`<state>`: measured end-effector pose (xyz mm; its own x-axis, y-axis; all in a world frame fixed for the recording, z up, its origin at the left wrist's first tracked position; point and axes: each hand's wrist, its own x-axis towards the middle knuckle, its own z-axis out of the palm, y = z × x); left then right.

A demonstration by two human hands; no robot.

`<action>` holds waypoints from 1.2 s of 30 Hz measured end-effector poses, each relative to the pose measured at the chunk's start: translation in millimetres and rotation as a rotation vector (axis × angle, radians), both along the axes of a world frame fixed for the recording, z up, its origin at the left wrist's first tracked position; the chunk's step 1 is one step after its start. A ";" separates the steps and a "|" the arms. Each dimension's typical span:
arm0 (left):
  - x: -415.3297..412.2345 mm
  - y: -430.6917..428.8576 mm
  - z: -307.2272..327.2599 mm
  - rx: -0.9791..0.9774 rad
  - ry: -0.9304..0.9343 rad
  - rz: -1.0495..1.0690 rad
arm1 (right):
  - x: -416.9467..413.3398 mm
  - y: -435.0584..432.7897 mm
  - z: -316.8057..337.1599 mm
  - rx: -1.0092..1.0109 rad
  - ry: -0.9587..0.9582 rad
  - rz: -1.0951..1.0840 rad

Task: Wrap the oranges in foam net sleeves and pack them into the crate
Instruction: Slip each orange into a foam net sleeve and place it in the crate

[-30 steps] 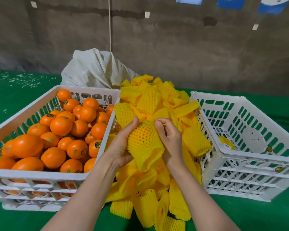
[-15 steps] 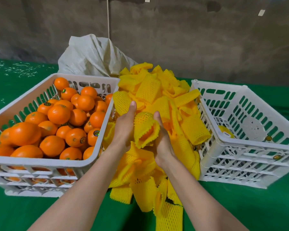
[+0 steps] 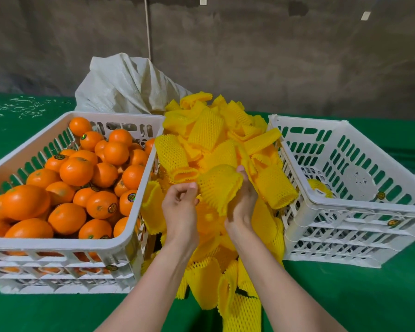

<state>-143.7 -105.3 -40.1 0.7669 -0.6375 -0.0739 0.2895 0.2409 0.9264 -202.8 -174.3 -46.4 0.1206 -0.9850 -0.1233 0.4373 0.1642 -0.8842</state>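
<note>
Grey concrete wall [image 3: 273, 56] stands behind a desk [image 3: 345, 295] covered in green cloth. On the person's left sits a white plastic crate [image 3: 134, 212] heaped with bare oranges [image 3: 76, 171], many with small round stickers. On the right sits a second white crate [image 3: 345, 209], holding only one wrapped orange [image 3: 320, 188] low against its near wall. Between the two crates lies a loose pile of yellow sleeves [image 3: 206, 133], spilling toward the viewer, with a pale woven sack [image 3: 125, 85] slumped behind it. This layout appears to put fruit, wrapping and packing crate each within easy reach.

Both forearms reach in from the bottom edge. The right hand [image 3: 243, 202] grips one foam sleeve [image 3: 217, 185] above the pile, thumb on its far rim and palm cupping its side, with the frilled mouth turned toward the other hand. The left hand [image 3: 180, 207] is at that mouth with fingers curled. Its fingertips are at the rim, but whether they pinch it cannot be told. No orange can be seen inside the sleeve. The sleeve seems to be held this way so its mouth can be spread for a fruit from the full crate.
</note>
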 end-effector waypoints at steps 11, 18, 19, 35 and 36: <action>4.4 -4.3 4.4 -0.097 0.324 -0.332 | -12.9 10.9 12.8 0.153 -0.032 0.163; 5.1 -9.9 3.7 -0.036 0.207 -0.075 | -0.1 19.1 18.1 0.109 -0.064 0.094; 4.2 -9.5 3.0 -0.023 0.151 -0.082 | 0.8 19.1 21.1 0.162 -0.114 0.156; 25.7 -26.8 9.3 0.187 0.248 -0.489 | -11.3 16.1 24.2 0.050 -0.253 0.403; 25.9 -26.9 10.2 0.208 0.249 -0.503 | -12.4 15.2 23.3 0.003 -0.229 0.381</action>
